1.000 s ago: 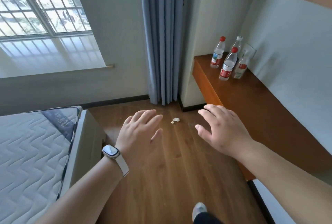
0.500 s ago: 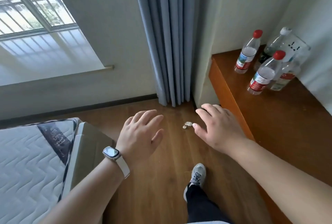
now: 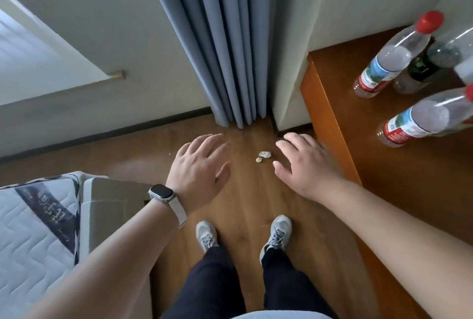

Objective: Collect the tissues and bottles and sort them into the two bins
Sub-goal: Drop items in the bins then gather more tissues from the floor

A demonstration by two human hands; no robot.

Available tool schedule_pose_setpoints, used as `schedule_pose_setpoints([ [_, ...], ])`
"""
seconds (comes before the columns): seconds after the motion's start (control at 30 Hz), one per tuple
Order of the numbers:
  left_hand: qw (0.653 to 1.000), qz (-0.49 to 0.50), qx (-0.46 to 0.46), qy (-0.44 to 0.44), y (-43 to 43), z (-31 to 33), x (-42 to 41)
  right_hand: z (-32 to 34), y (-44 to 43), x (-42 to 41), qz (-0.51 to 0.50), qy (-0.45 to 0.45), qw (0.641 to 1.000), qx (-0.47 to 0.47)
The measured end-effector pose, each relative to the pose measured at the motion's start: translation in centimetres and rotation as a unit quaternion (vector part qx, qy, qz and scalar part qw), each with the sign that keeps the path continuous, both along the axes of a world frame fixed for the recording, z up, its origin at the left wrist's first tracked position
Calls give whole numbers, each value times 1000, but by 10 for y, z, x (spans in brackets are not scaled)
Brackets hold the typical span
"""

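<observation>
A small crumpled white tissue [image 3: 263,156] lies on the wooden floor near the curtain. My left hand [image 3: 199,172] hovers open to its left, a watch on the wrist. My right hand [image 3: 307,165] is open just right of the tissue, fingers spread, not touching it. On the orange wooden counter [image 3: 358,165] at the right stand clear plastic bottles: one with a red cap and red-blue label [image 3: 394,57], a dark-labelled one [image 3: 435,62] behind it, and a third with a red label [image 3: 425,119] nearer me. No bins are in view.
A blue-grey curtain [image 3: 225,44] hangs to the floor ahead. A mattress [image 3: 33,229] on a bed frame fills the lower left. My two feet [image 3: 243,234] stand on the floor strip between bed and counter. A window sill sits at the far left.
I have stepped closer and tilted my view down; the tissue and bottles appear nearer, and both feet have come into view. Both hands stay open, now flanking the tissue.
</observation>
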State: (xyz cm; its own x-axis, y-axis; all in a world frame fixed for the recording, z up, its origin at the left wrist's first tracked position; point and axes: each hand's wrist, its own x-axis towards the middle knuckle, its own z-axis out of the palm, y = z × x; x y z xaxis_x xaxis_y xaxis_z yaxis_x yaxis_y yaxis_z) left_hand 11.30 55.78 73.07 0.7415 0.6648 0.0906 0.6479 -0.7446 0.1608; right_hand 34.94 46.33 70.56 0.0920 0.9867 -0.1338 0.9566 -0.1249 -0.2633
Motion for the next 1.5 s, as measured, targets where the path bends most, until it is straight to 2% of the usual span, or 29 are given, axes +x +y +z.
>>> schedule_pose_setpoints([
  [0.2, 999, -40, -32, -12, 56, -75, 18, -68, 30, -5, -75, 24, 997, -26],
  [0.4, 991, -54, -120, -34, 92, -202, 31, -168, 60, -17, -135, 41, 990, -23],
  [0.5, 989, -52, -137, -28, 100, -282, 31, -234, 76, -17, -134, 34, 990, -26],
  [0.77, 984, -48, -161, 58, 119, -503, 39, -449, 105, 4, -114, 5, 989, -95],
  [1.07, 976, -41, -183, 113, 141, -708, 85, -661, 142, 32, -79, -9, 985, -153],
  [1.27, 970, -55, -202, 125, 142, -794, 109, -745, 157, 49, -79, -15, 983, -163],
  [1.5, 969, -77, -201, 123, 136, -841, 132, -797, 163, 59, -83, -27, 982, -168],
])
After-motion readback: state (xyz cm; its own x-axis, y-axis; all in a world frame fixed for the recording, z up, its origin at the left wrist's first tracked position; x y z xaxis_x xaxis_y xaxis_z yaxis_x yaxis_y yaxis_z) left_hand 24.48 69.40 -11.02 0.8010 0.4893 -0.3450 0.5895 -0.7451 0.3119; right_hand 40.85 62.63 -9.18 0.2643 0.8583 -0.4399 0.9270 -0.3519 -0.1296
